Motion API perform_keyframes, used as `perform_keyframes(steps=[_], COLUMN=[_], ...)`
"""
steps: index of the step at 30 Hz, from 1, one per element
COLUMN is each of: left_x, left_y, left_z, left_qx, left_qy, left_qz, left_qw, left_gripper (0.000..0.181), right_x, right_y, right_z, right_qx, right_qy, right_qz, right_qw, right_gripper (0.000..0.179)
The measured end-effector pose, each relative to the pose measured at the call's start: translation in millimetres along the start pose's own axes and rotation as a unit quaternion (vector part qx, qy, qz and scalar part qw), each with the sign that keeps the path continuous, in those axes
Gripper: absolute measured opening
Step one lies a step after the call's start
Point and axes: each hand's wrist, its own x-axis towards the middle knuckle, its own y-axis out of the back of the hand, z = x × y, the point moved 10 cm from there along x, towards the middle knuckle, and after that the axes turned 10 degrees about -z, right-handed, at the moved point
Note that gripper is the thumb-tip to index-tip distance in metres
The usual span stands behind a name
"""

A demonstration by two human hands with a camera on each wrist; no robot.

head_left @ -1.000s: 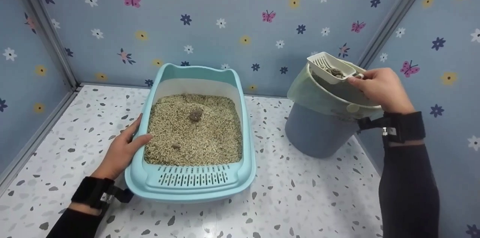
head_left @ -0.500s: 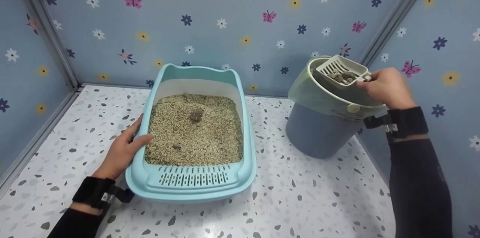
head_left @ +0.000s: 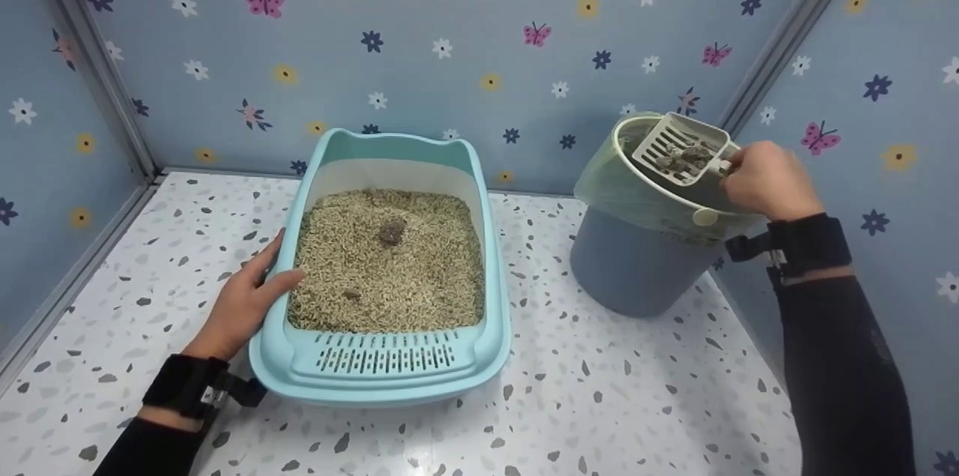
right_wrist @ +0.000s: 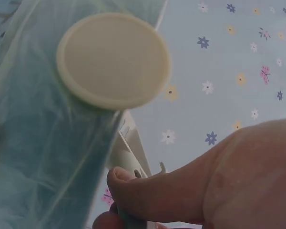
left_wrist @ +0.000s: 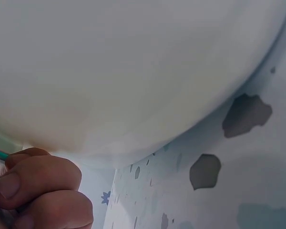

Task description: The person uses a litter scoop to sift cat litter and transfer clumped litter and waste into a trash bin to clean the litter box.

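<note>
Scoop more tilted; in right grip

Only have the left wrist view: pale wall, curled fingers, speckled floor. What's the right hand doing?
Observer: The right hand holds a slotted scoop over the mouth of the bin.
Operator: Scoop empty?
Observer: No, grey-brown clumps lie in it.
Operator: Anything on the litter in the tray?
Observer: Yes, a dark lump and a smaller lump.
</note>
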Motion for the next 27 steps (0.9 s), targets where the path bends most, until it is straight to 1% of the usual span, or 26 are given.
perform_keyframes(steps=[3, 9, 15, 17, 19, 23, 27], left_x=[0.0, 0.5, -0.6, -0.8, -0.8, -1.1, -1.3], left_y=[0.7, 0.3, 1.6, 2.1, 1.9, 1.1, 0.8], left_z=[0.1, -0.3, -1.7, -1.5, -0.9, 1.0, 1.0], left_qx=[0.002, -0.002, 0.006, 0.007, 0.006, 0.003, 0.003], left_qy=[0.000, -0.004, 0.002, 0.003, 0.002, -0.002, -0.002], left_qz=[0.001, -0.002, 0.003, 0.004, 0.001, -0.004, -0.006], left_qw=[1.0000, 1.0000, 1.0000, 1.0000, 1.0000, 1.0000, 1.0000], left_gripper=[0.077, 0.076, 0.077, 0.077, 0.077, 0.077, 0.077], right_x=[-0.1, -0.6, -2.9, -3.6, -4.3, -6.0, -6.9], right_y=[-0.9, 1.6, 2.9, 2.7, 3.5, 4.2, 2.8], right_z=[-1.0, -5.3, -8.4, -10.5, -13.4, -18.2, -16.9], right_qx=[-0.004, -0.031, -0.051, -0.063, -0.076, -0.095, -0.095], right_qy=[0.000, 0.014, 0.019, 0.020, 0.020, 0.020, 0.019], right_qz=[0.009, 0.050, 0.070, 0.077, 0.091, 0.115, 0.116], right_qw=[0.9999, 0.9982, 0.9960, 0.9949, 0.9927, 0.9886, 0.9886], right_gripper=[0.036, 0.032, 0.028, 0.028, 0.024, 0.022, 0.025])
